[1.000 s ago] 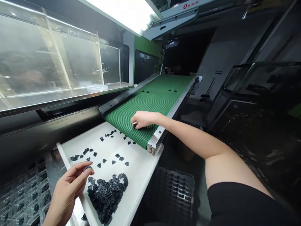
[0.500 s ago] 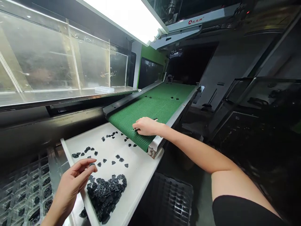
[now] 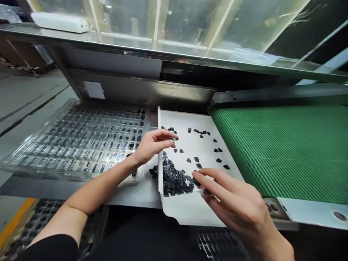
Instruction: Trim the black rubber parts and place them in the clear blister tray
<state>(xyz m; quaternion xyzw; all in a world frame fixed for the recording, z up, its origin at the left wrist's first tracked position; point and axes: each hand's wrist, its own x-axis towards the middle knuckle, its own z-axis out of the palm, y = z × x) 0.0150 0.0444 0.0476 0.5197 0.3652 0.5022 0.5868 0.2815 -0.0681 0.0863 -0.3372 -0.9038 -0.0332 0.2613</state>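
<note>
Small black plastic pieces [image 3: 174, 177] lie heaped at the near left of a white tray [image 3: 187, 212], with others scattered further back. Over the tray's left wall reaches my left hand [image 3: 152, 145], thumb and fingers apart. A dark piece shows in the gap at its fingertips; whether they touch it I cannot tell. My right hand [image 3: 239, 203] is low over the tray, right of the heap, its fingers closed on small black pieces [image 3: 198, 180]. A thin pale tip also shows under those fingers, too little of it to name.
Left of the tray, a clear plastic blister tray [image 3: 100, 141] has black pieces in many pockets. A green conveyor belt [image 3: 288, 152] meets the white tray's right side. A metal shelf [image 3: 130, 45] with a white box-like device [image 3: 59, 22] runs across the back.
The view has swung left. My right hand has come off the belt, where it held a thin rod-like thing, and is now over the tray. My left hand remains at the tray's left wall.
</note>
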